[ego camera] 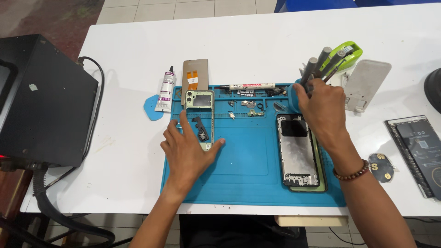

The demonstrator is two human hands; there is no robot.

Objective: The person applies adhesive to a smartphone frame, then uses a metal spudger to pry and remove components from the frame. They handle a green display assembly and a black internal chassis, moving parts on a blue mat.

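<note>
- Black boxy machine (43,98) sits on the white worktop (128,59), well left of both hands.
- White glue tube (166,89) lies just beyond the left hand.
- Left hand (188,149): grip flat and spread, fingers pressing the pale green phone frame (200,117) onto the blue silicone mat (243,170).
- Right hand (321,108): grip closed among grey tool handles (317,64) in the blue holder (292,96); bare phone chassis (298,149) lies just below it.
- Judged step: selecting a tool. Next move calls for a clean lift, frame held steady.
</note>
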